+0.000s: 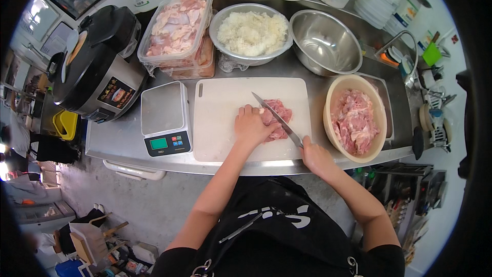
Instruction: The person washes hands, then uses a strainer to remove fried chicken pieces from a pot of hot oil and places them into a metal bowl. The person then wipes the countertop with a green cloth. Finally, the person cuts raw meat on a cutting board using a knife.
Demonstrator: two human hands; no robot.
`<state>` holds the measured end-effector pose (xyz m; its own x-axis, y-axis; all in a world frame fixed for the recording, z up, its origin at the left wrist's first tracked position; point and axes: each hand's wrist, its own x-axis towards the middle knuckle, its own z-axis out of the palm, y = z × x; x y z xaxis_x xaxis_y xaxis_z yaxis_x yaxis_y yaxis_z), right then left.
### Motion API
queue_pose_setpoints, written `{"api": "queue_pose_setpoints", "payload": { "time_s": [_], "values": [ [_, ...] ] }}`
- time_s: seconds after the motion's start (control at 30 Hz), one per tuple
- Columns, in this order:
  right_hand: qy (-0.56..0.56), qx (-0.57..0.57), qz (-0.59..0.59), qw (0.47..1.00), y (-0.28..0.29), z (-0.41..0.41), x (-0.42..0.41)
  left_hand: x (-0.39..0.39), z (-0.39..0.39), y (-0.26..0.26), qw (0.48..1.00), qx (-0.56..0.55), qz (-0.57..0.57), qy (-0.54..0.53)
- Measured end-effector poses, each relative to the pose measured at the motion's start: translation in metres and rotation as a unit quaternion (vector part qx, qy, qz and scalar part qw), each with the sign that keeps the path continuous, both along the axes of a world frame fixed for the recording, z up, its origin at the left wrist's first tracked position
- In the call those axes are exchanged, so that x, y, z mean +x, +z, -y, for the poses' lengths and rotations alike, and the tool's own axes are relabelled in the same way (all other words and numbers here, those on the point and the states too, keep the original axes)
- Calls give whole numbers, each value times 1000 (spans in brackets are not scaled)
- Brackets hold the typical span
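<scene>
A white plastic cutting board (215, 123) lies before me on the steel counter. On its right half sits a piece of raw pinkish meat (283, 108), probably chicken. My left hand (250, 126) steadies the meat from its left side, the thumb reaching across it and partly hiding it. With my right hand (316, 157) I grip the handle of a kitchen knife (277, 117). Its blade runs diagonally across the meat, the tip pointing up and left. Right of the board, a cream plastic bowl (328, 123) contains more raw meat (355, 121).
A digital kitchen scale (163, 109) adjoins the board's left side, with a large rice cooker (103, 69) beyond. Along the back stand stacked plastic tubs of raw meat (178, 27), a metal bowl of cooked rice (253, 32) and a steel bowl (326, 42). A sink faucet (411, 57) rises at right.
</scene>
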<state>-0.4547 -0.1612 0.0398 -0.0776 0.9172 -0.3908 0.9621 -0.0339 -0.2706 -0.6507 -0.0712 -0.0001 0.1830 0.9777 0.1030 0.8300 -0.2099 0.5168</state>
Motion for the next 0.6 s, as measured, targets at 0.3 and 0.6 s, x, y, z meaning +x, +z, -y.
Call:
{"api": "queue_pose_setpoints", "payload": {
  "time_s": [0.3, 0.6],
  "values": [
    [31, 10, -46, 998, -9, -21, 0, -1, -19, -16, 988, -71, 123, 58],
    [37, 47, -35, 998, -18, -58, -25, 8, 2, -22, 986, 1, 160, 52]
  ]
}}
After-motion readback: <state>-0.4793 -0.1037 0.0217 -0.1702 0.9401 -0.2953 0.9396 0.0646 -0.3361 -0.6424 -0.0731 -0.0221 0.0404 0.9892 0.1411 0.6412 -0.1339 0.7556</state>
